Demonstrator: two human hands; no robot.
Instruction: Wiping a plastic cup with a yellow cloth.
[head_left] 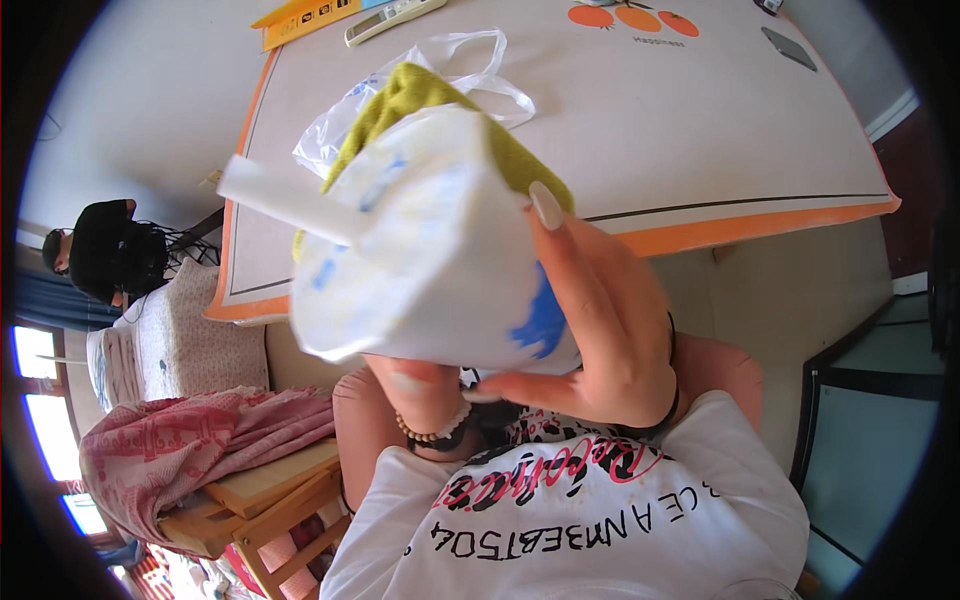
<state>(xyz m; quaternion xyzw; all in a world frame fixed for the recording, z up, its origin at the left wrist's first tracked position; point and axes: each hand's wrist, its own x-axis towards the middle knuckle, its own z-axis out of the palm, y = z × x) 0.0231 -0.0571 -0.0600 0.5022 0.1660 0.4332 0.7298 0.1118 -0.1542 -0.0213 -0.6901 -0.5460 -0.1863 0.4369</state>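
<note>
A bulky white package with blue patches, slightly blurred, is held up in front of the person's chest, between the two hands. A white strip juts from its face, up and to the left, away from all the fingers.

The right hand wraps the package's right end: forefinger stretched up along its side, thumb below its lower edge, the two spread wide, probably because the package is too thick for a narrow pinch. The left hand is underneath, likely bearing weight; the package hides most of its fingers, so how they are set cannot be told.

Beyond the right fingertip, behind the package, is a yellow-green cloth, and past it a crumpled clear plastic bag with its handles loose, on a pale table edged in orange. Farthest from the fingers, a remote control and a phone lie near the far edge, perhaps set there to be out of the way.
</note>
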